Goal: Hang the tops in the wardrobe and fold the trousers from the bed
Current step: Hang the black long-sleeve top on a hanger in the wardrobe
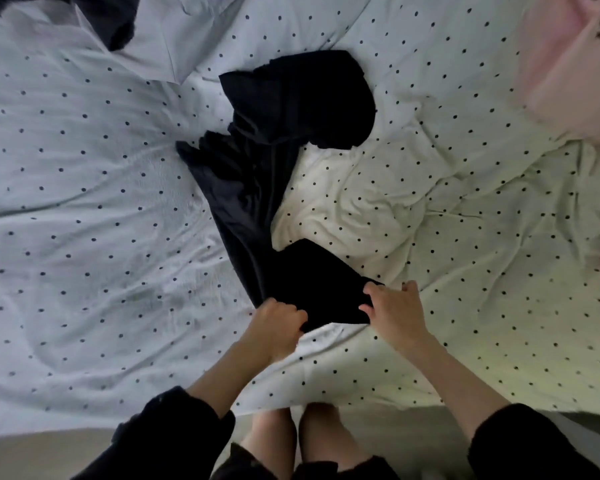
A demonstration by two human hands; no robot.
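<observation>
Black trousers (257, 181) lie crumpled along the middle of the bed, on a white duvet with dark dots (84, 202). Their far part is bunched in a heap, and the near end lies close to the bed's front edge. My left hand (278, 323) grips the near end at its left corner, fingers curled round the cloth. My right hand (392, 306) pinches the same end at its right corner. Between the two hands the fabric is stretched flat.
Another dark garment (115, 26) lies at the far left by a pillow (174, 39). Pink cloth (568, 64) lies at the far right. The bed's front edge runs just in front of my bare feet (291, 441) on the floor.
</observation>
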